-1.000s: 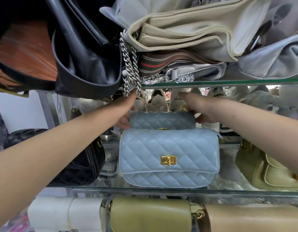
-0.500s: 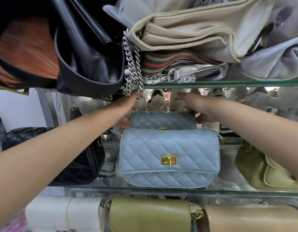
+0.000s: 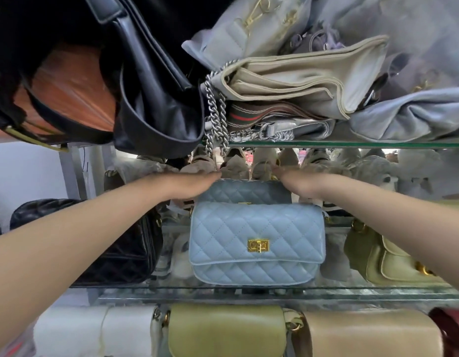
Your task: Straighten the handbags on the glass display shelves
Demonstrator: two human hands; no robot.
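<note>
Two light blue quilted handbags stand one behind the other on the middle glass shelf [image 3: 249, 291]. The front blue bag [image 3: 256, 228] is upright, its gold clasp facing me. Behind it, the rear blue bag [image 3: 245, 193] shows only its top part. My left hand [image 3: 195, 185] grips that rear bag's left top corner, fingers reaching along its top edge. At the right top corner my right hand [image 3: 298, 188] grips it too. Fingertips of both hands are partly hidden behind the bag.
A black quilted bag [image 3: 115, 243] stands left of the blue bags, an olive-and-cream bag [image 3: 383, 258] to their right. From the crowded upper shelf [image 3: 352, 144] a silver chain [image 3: 215, 119] and a black leather bag [image 3: 159, 112] hang over its edge. Below are white [image 3: 94, 331], olive [image 3: 226, 331] and tan [image 3: 365, 336] bags.
Both hands have come down from above and behind the rear blue bag onto its top corners. The bags have hardly shifted.
</note>
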